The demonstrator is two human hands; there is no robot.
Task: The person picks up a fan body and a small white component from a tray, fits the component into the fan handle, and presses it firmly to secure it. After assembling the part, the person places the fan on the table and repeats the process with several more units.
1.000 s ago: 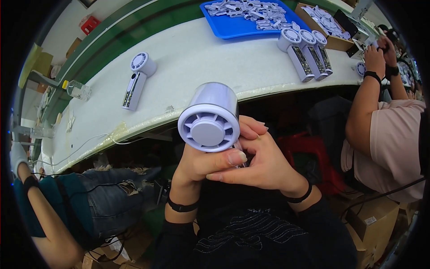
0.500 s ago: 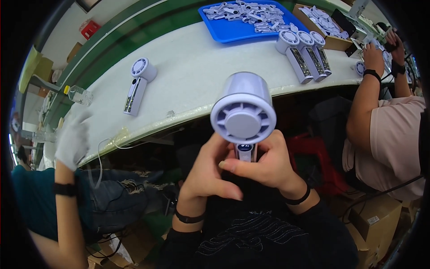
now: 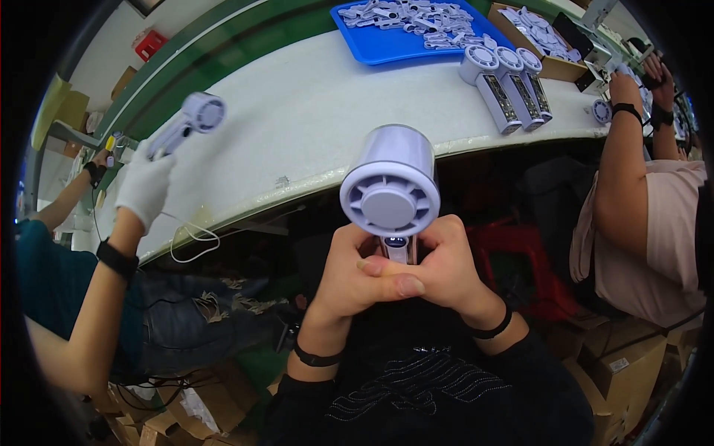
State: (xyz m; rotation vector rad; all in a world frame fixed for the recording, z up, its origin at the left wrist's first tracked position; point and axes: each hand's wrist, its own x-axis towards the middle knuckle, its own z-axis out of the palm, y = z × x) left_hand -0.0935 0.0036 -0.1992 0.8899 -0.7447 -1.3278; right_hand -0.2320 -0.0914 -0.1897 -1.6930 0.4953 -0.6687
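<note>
A pale lilac handheld fan (image 3: 394, 152) is upright in front of me, its round vented head tilted toward me. My left hand (image 3: 343, 271) is wrapped round the handle from the left, and my right hand (image 3: 452, 267) closes on it from the right. Both thumbs lie across the front of the handle, one overlapping the other. Above the thumbs a small dark display (image 3: 397, 241) shows. The lower handle and most of my fingers are hidden.
Three fans with exposed circuitry (image 3: 513, 100) lean side by side on the white table (image 3: 297, 104). Behind them are a blue tray (image 3: 364, 50) of small parts and a carton (image 3: 558, 68). At left a co-worker's gloved hand (image 3: 145, 182) holds another fan (image 3: 202, 115); another person works at right.
My left thumb has come down across the handle, over the right thumb. The fan has shifted slightly left. The co-worker at left has picked up the fan from the table.
</note>
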